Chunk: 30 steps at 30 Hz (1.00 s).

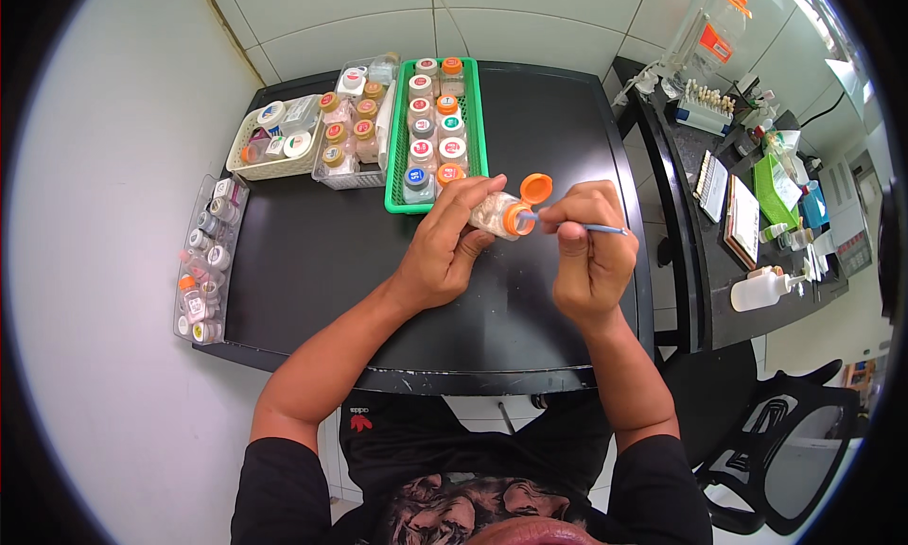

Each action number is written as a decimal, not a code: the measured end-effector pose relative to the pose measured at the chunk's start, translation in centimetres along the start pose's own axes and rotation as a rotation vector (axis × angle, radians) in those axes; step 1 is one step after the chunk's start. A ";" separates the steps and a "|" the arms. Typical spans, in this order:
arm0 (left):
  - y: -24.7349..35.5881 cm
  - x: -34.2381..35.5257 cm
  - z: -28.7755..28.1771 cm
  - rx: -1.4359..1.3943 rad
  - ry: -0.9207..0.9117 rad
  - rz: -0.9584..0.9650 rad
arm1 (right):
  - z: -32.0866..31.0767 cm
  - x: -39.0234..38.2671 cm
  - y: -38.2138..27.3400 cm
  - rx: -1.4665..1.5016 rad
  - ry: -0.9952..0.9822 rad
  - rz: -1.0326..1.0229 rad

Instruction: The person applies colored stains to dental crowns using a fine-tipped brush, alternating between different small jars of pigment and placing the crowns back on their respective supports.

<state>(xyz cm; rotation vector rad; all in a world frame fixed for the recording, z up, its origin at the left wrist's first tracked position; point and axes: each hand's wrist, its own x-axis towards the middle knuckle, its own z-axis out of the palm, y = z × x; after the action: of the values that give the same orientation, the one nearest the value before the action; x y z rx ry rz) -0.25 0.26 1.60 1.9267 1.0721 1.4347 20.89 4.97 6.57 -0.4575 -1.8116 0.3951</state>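
My left hand (445, 242) is closed around a small clear bottle (492, 214) with pale contents. The bottle lies tilted, its mouth toward the right, and its orange flip cap (536, 188) stands open. In my right hand (594, 252) is a slim blue-grey stick-like tool (605, 228), pinched between the fingers. Its tip meets the bottle's mouth; whether it reaches inside is hard to make out. Just beyond my left hand, a green basket (482, 157) holds several small bottles with white, orange and blue caps.
The black table (378, 323) carries a grey basket (352, 179) of gold-capped jars, a cream basket (248, 172) and a clear tray (177, 309) of small jars. On the right-hand desk (724, 332) stand a pump bottle (757, 292) and notebooks. An office chair (804, 441) is below.
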 end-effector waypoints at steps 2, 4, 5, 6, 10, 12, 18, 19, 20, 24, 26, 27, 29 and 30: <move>-0.2 -0.1 0.0 0.025 -0.001 0.017 | 0.0 0.0 0.0 -0.059 0.049 -0.016; -0.3 -0.2 0.1 -0.148 0.030 -0.046 | 0.0 0.0 0.0 -0.005 -0.012 -0.033; -0.3 -0.1 0.2 -0.149 0.030 -0.046 | 0.0 0.0 0.0 -0.006 -0.012 -0.034; -0.3 -0.1 0.3 -0.108 0.025 0.005 | -0.1 -0.1 -0.1 0.059 -0.008 0.022; -0.3 -0.2 0.1 0.122 0.007 0.052 | -0.1 -0.1 0.0 0.052 -0.035 0.006; -0.1 -0.1 0.0 0.181 0.012 0.072 | -0.1 -0.2 0.1 0.067 -0.026 0.004; -0.9 -0.4 0.4 0.053 0.077 0.018 | -0.3 -0.1 -0.1 -0.006 -0.027 -0.011; -1.5 -0.7 0.6 -0.166 0.114 -0.047 | -0.2 -0.2 -0.2 0.051 -0.029 0.050; -1.8 -0.6 0.7 -0.168 0.114 -0.044 | -0.2 -0.1 -0.2 0.048 -0.029 0.049; -2.2 -0.4 0.4 -0.065 0.110 0.039 | -0.1 0.0 -0.1 -0.024 -0.001 0.013; -2.1 -0.3 0.3 -0.005 0.094 0.045 | -0.2 0.0 0.0 0.007 -0.005 0.029; -1.9 -0.3 0.3 0.013 0.103 0.030 | -0.5 0.1 0.1 -0.003 -0.028 0.017; -1.0 0.0 0.2 0.029 0.109 0.017 | -0.5 0.2 0.3 -0.016 -0.051 0.004; -0.4 0.3 0.2 0.069 0.117 0.022 | -0.3 0.1 0.4 -0.050 -0.016 -0.006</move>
<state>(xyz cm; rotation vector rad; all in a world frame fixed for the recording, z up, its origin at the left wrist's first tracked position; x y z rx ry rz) -0.15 0.71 1.35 1.9273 1.1707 1.5574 21.23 5.36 6.59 -0.4847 -1.8416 0.3511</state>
